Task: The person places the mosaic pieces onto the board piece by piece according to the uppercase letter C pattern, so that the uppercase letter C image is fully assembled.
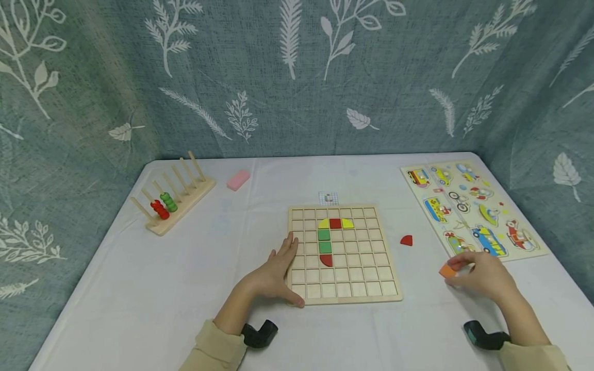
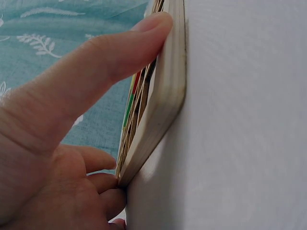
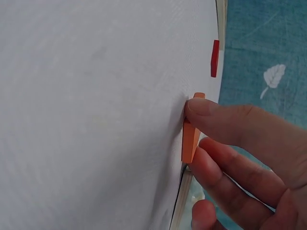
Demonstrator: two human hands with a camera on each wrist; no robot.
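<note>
A wooden grid board (image 1: 366,268) lies at the table's middle and holds yellow, red and green tiles in a hook shape (image 1: 325,241). My left hand (image 1: 278,268) rests against its left edge with straight fingers and the thumb at the front corner. In the left wrist view the thumb (image 2: 110,52) presses along the board's rim (image 2: 165,96). To the right of the board, my right hand (image 1: 468,270) pinches a small orange tile (image 1: 447,270) on the tablecloth. In the right wrist view the thumb (image 3: 216,115) and fingers close around that orange tile (image 3: 190,136). A loose red quarter-round tile (image 1: 406,240) lies between board and hand, and the red tile (image 3: 215,58) also shows in the right wrist view.
A vehicle peg puzzle (image 1: 468,206) lies at the right, just beyond my right hand. A wooden peg rack (image 1: 185,193) with red and green rings stands at the back left. A pink block (image 1: 238,180) and a small card (image 1: 328,197) lie behind the board. A leaf-print curtain surrounds the table.
</note>
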